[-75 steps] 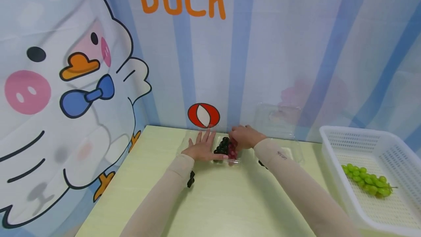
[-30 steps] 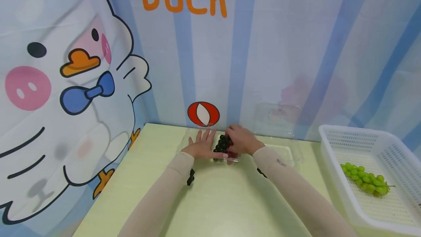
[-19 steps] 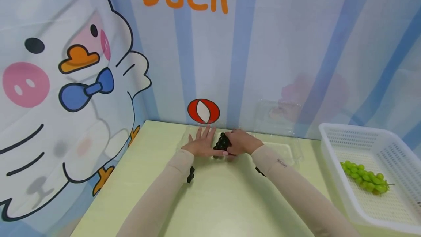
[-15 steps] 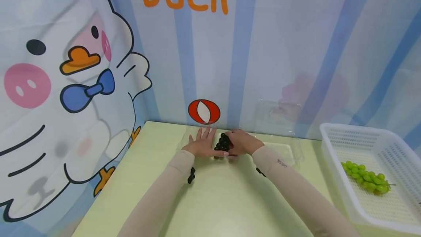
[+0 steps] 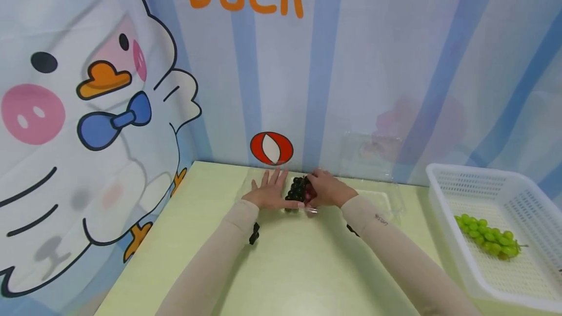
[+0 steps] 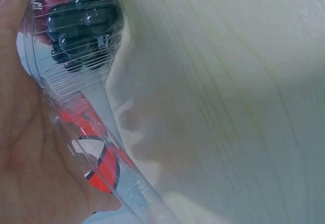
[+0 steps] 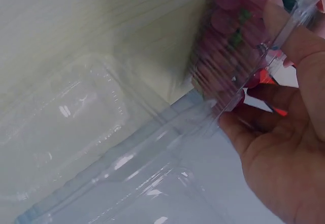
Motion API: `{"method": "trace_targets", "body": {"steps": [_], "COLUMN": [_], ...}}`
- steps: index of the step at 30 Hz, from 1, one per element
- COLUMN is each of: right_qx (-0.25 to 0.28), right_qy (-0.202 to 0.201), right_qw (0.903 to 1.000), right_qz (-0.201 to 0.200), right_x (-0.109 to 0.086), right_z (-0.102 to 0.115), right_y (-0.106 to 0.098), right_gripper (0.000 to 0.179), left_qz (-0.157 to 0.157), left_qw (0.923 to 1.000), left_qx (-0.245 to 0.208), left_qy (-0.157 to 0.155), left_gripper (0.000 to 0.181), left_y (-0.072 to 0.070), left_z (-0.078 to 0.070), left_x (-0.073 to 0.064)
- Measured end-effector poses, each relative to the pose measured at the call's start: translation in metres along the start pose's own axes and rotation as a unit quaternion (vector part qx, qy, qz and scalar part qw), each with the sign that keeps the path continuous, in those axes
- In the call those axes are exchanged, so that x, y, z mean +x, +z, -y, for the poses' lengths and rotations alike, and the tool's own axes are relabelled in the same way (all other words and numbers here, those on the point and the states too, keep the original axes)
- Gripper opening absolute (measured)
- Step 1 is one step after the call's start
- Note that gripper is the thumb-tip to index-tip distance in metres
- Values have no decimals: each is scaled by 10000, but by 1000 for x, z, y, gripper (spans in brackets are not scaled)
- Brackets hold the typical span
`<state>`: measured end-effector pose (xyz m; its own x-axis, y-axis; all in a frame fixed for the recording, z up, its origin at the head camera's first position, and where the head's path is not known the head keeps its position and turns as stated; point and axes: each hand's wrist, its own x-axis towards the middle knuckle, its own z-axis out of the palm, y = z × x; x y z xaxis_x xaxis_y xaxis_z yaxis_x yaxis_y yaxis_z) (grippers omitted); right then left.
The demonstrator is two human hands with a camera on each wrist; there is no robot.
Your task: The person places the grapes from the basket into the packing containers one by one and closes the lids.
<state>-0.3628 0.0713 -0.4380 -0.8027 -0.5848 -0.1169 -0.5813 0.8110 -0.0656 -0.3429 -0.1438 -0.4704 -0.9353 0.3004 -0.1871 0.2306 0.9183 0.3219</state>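
Resting with straight, spread fingers against a clear container (image 5: 312, 210) on the table (image 5: 285, 267), the left hand (image 5: 268, 196) lies left of the dark grapes (image 5: 296, 190), while the right hand (image 5: 327, 189) curls thumb and fingers round the red grapes (image 7: 223, 46) beside them in that container. Green specks (image 7: 236, 36) among the red grapes show from the right wrist, hidden in the head view, and the left wrist looks through ribbed plastic (image 6: 81, 81) at the dark grapes; the head view alone takes in the white basket (image 5: 478, 193) holding green grapes (image 5: 488, 238), right of a second clear container (image 7: 71, 112)
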Motion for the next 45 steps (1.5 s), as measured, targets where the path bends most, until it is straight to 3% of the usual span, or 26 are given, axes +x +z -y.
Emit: {"method": "trace_targets", "body": {"steps": [6,10,22,32,45], "right_qx": [165,94,-10,334,223], "right_qy": [-27,-93,15,-53,65], "right_qw": [9987,9986,9995,9994,9995], "right_qz": [476,519,318,98,198], "right_x": [5,6,0,-3,-4], "right_z": [-3,0,6,6,6], "right_y": [-1,-2,0,4,4], "right_gripper": [87,84,66,54,63], "left_qz": [20,7,-37,-55,-64], "left_qw": [10000,10000,9999,9999,9998], "left_qx": [55,54,-45,-123,-171], "left_qy": [-2,14,121,65,107], "left_gripper": [124,124,122,126,125], "left_y": [0,1,0,4,3], "left_z": [0,0,-3,3,1], "left_x": [0,1,-1,2,1]}}
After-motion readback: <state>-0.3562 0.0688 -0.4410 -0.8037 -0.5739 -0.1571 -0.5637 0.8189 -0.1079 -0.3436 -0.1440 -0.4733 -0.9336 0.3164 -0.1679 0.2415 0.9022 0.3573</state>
